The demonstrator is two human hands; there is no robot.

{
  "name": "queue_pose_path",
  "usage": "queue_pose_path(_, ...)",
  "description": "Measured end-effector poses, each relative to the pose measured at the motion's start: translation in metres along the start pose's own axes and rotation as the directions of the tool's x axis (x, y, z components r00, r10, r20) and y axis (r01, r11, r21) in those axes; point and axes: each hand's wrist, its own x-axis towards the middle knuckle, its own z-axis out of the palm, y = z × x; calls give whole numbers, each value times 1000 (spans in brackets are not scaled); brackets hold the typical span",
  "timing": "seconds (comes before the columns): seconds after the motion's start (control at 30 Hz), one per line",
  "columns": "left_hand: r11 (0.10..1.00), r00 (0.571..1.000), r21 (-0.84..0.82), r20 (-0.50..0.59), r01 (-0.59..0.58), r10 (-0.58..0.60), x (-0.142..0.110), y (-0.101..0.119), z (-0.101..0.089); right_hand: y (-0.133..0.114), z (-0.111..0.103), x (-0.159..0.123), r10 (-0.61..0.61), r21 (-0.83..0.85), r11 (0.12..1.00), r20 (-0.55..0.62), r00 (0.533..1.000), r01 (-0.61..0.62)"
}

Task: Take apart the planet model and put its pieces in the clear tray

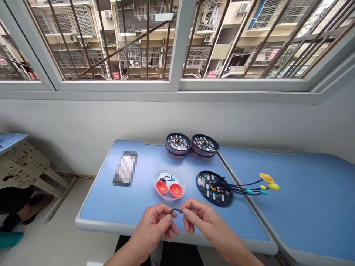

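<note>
A thin dark cord (175, 210) curves in a small arch between my hands, over the front edge of the blue table. My left hand (158, 223) pinches one end between thumb and fingers. At the other end, the fingertips of my right hand (198, 218) are closed on it. Just beyond them sits a clear round tub (169, 197) with two red cups (175, 190) and a short black cord with a teal bead inside. To the right lies a round black printed lid (206, 190), with several black cords (241, 189) ending in yellow and teal pieces across it.
Two stacked-looking round tubs with black printed lids (178, 142) (204, 144) stand at the back against the wall. A blurred rectangular item (125, 168) lies on the left. A second blue table (310, 199) adjoins on the right. Another person's foot (36, 208) shows at far left.
</note>
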Motion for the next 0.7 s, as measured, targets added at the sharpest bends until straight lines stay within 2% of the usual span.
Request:
queue_pose_path(0.1,995,1000,99,20,11,-13,-2,3,-2,-2,0,-1,-8,9,1000,72,997,7)
queue_pose_path(0.23,953,997,300,78,-38,15,-7,3,-5,3,-1,-4,-18,-86,996,170,985,33)
queue_pose_path(0.33,912,994,410,92,11,-53,-12,1,-6,11,4,-7,37,-111,994,243,969,-10)
queue_pose_path(0.4,908,988,413,97,71,-122,-15,1,-5,15,11,-9,48,-69,997,272,961,-30)
queue_pose_path(0.57,921,966,345,116,179,-232,-25,6,-2,16,29,-21,65,120,988,230,971,-94)
queue_pose_path(0.63,919,966,351,115,178,-231,-31,5,-4,13,24,-25,93,171,977,216,972,-131)
queue_pose_path(0.7,909,970,371,73,191,-234,-38,2,-12,9,7,-28,90,246,963,85,992,-109)
